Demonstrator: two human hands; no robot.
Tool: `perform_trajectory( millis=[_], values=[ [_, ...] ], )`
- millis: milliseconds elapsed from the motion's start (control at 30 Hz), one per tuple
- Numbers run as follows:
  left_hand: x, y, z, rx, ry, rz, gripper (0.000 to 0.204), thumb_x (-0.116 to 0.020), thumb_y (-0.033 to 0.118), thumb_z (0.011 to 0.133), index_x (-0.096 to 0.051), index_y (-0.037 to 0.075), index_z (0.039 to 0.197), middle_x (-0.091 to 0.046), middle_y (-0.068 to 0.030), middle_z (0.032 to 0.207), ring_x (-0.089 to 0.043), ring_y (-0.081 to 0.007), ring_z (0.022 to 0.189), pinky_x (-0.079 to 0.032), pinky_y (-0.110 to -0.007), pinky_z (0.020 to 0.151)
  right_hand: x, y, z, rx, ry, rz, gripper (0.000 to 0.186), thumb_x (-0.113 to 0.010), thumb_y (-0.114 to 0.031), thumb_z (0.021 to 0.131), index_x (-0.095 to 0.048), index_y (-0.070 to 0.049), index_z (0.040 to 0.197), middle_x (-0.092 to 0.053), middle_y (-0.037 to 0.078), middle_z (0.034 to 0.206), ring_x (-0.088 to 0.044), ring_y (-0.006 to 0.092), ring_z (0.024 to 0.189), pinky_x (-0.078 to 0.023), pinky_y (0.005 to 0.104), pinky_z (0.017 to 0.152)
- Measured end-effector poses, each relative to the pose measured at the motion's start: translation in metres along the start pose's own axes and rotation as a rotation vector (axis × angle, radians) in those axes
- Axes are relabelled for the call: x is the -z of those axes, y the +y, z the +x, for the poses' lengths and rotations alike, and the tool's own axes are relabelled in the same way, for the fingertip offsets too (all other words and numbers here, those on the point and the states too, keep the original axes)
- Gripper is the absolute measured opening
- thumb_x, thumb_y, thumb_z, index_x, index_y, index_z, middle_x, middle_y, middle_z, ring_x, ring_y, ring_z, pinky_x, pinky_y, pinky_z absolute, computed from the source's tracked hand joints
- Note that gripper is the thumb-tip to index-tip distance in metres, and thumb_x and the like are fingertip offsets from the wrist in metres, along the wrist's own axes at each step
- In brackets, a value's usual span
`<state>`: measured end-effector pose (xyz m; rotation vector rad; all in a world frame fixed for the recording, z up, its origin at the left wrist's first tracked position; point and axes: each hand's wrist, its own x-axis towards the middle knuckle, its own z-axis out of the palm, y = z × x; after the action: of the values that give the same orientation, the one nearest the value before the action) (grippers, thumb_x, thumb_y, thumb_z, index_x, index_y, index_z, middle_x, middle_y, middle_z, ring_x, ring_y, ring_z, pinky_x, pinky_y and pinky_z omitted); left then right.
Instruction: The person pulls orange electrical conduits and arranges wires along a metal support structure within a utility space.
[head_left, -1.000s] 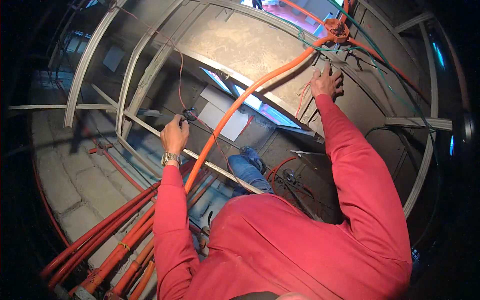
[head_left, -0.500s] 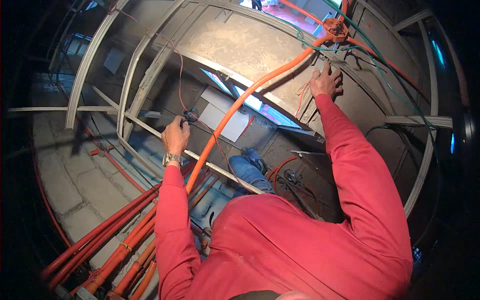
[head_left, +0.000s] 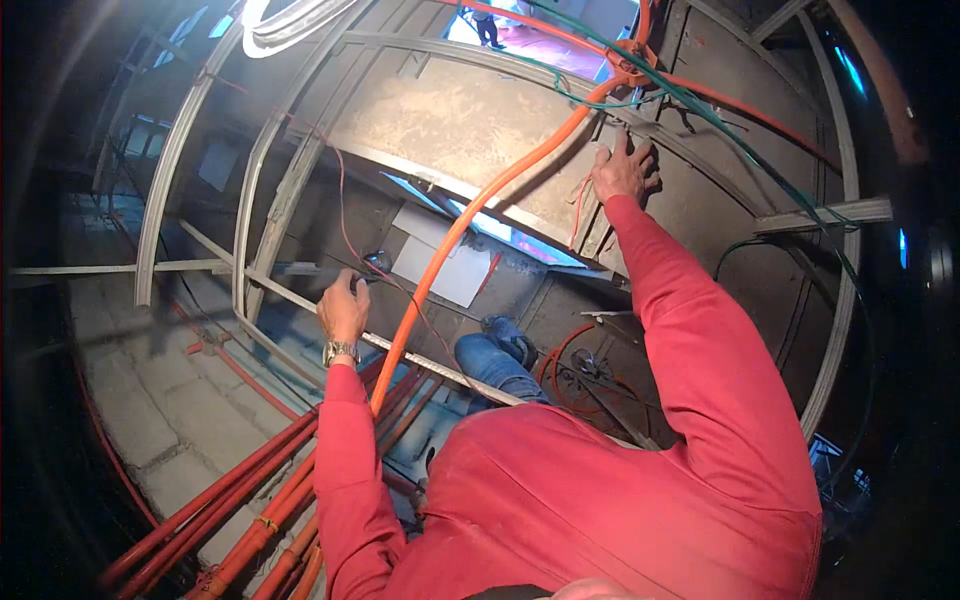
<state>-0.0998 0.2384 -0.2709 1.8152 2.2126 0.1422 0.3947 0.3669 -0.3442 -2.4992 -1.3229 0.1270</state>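
My right hand [head_left: 622,172] reaches forward to the metal framing beside a tan board [head_left: 440,110]; its fingers are spread and touch the frame's edge. A thin red wire [head_left: 579,210] hangs close to its wrist. Farther left, my left hand [head_left: 343,308], with a metal watch at its wrist, is at a thin light metal rail [head_left: 285,292], fingers curled and thumb near the fingertips. What they hold, if anything, is too small to name. Between my arms, an orange corrugated conduit [head_left: 450,240] rises to an orange junction box [head_left: 630,62] with wires in it.
Several red and orange conduits [head_left: 240,480] run along the block wall [head_left: 150,400] at lower left. Metal studs [head_left: 175,170] stand at far left. Green wires [head_left: 720,130] cross at upper right. White sheets [head_left: 440,270] and a coiled orange hose [head_left: 560,365] lie lower down, near my jeans-clad leg.
The view has shifted, so the frame, board and junction box appear farther left. A pale looped profile now shows at the top left. Both hands keep nearly the same places on the framing.
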Motion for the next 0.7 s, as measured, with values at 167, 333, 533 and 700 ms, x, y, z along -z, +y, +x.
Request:
perform_trajectory(
  millis=[167,333,533,700],
  values=[
    [-0.0016,-0.0010,-0.0010,0.007,0.021,0.018,0.027,-0.064,0.031,0.094,-0.071,0.010,0.111,-0.075,-0.0222,0.096,-0.071,-0.0449,0.094,-0.053,-0.053,0.084,0.0011,-0.0005,0.0007,0.009,-0.031,-0.007,0.064,-0.047,-0.048,0.102,-0.034,-0.027,0.161,-0.024,0.030,0.163,-0.029,0.0512,0.148,-0.018,0.0737,0.115],
    [0.0014,0.0017,-0.0010,0.013,-0.009,0.033,0.028,-0.065,0.031,0.094,-0.071,0.011,0.112,-0.075,-0.0218,0.096,-0.071,-0.0445,0.094,-0.054,-0.053,0.084,0.0000,0.0006,-0.0009,0.012,-0.022,-0.002,0.063,-0.048,-0.048,0.102,-0.034,-0.027,0.161,-0.024,0.029,0.163,-0.030,0.0508,0.149,-0.019,0.0739,0.115],
    [0.0018,0.0015,-0.0012,0.022,-0.013,0.031,0.027,-0.065,0.032,0.094,-0.071,0.010,0.110,-0.076,-0.0205,0.099,-0.071,-0.0434,0.096,-0.054,-0.052,0.084,0.0012,-0.0005,0.0003,0.012,-0.020,-0.006,0.063,-0.048,-0.048,0.102,-0.034,-0.027,0.160,-0.024,0.030,0.163,-0.030,0.0512,0.148,-0.019,0.0743,0.114],
    [0.0007,0.0002,-0.0014,0.029,-0.012,0.007,0.027,-0.065,0.032,0.094,-0.072,0.010,0.109,-0.076,-0.0197,0.101,-0.071,-0.0430,0.096,-0.054,-0.052,0.085,-0.0014,0.0000,0.0003,0.018,-0.004,0.001,0.063,-0.048,-0.048,0.103,-0.034,-0.028,0.160,-0.024,0.030,0.163,-0.032,0.0520,0.147,-0.020,0.0745,0.114]
  ],
)
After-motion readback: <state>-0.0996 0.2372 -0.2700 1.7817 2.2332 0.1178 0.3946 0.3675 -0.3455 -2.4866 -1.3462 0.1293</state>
